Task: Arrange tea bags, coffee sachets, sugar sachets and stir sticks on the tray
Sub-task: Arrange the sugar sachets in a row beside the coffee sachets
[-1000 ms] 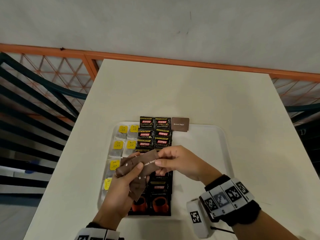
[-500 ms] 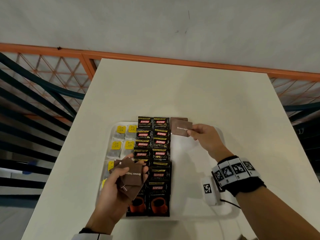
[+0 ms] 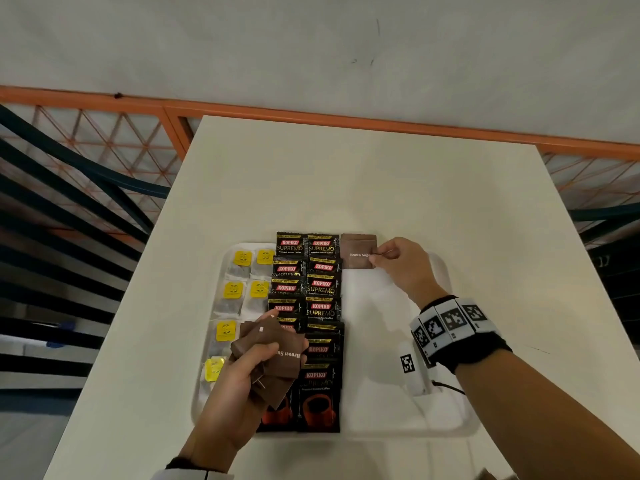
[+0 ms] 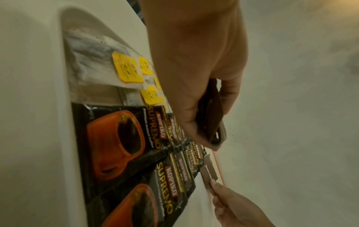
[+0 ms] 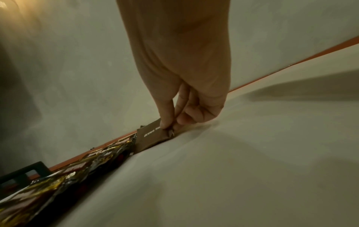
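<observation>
The right hand (image 3: 401, 268) pinches a brown sugar sachet (image 3: 358, 252) at its fingertips, seemingly laying it over another beside the coffee sachets (image 3: 320, 306) to start a column; the left hand (image 3: 242, 386) grips the spare sachets (image 3: 273, 355) nearer the body, over the white tray (image 3: 446, 410), probably as the supply.

Eight tea bags (image 3: 239, 268) (one tray (image 3: 446, 403))

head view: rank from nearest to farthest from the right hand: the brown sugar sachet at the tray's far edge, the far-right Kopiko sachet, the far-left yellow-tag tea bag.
From the right hand:
1. brown sugar sachet, pinched in its fingers.
2. Kopiko sachet, just left of the sugar.
3. tea bag, at the tray's left side.
</observation>
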A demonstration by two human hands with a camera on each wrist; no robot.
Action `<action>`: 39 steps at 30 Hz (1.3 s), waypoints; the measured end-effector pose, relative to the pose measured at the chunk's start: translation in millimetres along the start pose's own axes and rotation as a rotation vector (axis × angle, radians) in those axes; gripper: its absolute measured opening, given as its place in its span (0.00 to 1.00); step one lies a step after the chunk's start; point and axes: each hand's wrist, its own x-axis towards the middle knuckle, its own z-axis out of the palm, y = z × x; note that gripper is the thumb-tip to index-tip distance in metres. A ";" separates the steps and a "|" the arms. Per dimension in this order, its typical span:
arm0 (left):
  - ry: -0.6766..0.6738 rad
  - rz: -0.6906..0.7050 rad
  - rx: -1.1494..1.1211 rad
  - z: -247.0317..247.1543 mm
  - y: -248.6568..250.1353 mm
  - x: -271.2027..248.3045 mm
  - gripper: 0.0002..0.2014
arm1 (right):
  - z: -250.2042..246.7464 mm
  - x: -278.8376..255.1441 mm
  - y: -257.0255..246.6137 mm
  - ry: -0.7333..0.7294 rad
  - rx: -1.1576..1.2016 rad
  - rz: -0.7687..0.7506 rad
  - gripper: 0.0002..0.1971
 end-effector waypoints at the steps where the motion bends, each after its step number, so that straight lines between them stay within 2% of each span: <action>1: 0.003 -0.001 0.010 0.8 -0.1 0.2 0.22 | 0.9 -0.4 0.3 0.004 -0.005 0.006 0.07; 5: 0.055 -0.017 0.005 3.3 -1.0 1.7 0.22 | 3.3 -7.5 -3.0 0.037 -0.043 0.026 0.10; 9: 0.088 0.017 0.026 3.8 -5.7 7.4 0.18 | 4.9 -32.3 -18.9 -0.015 -0.073 -0.079 0.08; 11: 0.090 0.020 0.013 6.2 -6.9 8.6 0.17 | 6.1 -51.3 -30.1 -0.188 -0.100 -0.139 0.07; 15: 0.074 0.037 -0.050 14.7 -5.1 8.3 0.21 | 11.1 -90.5 -47.5 -0.686 -0.030 -0.176 0.09; 17: 0.057 0.043 -0.058 17.8 -4.1 7.8 0.23 | 17.2 -101.2 -46.9 -0.766 -0.023 -0.190 0.08; 21: 0.069 0.046 -0.068 18.3 -2.8 6.6 0.20 | 23.4 -106.6 -41.0 -0.700 0.095 -0.163 0.06; 24: 0.103 0.029 -0.077 14.4 -4.3 5.7 0.18 | 22.2 -108.1 -36.6 -0.566 0.214 -0.163 0.05; 28: 0.144 -0.024 -0.129 13.6 -9.0 6.1 0.10 | 22.8 -114.6 -28.5 -0.345 0.152 -0.372 0.11; 31: 0.136 -0.046 -0.158 18.8 -8.2 5.9 0.14 | 25.2 -120.4 -17.6 -0.336 0.098 -0.532 0.08; 34: 0.141 -0.026 -0.126 20.6 -6.6 6.7 0.12 | 25.3 -123.6 -7.2 -0.370 0.031 -0.615 0.10; 36: 0.146 -0.004 -0.079 21.3 -4.5 7.1 0.15 | 24.6 -127.0 -8.0 -0.394 0.094 -0.550 0.11; 39: 0.144 0.025 -0.058 21.5 -1.7 6.7 0.17 | 22.1 -130.0 -14.7 -0.441 0.307 -0.211 0.14</action>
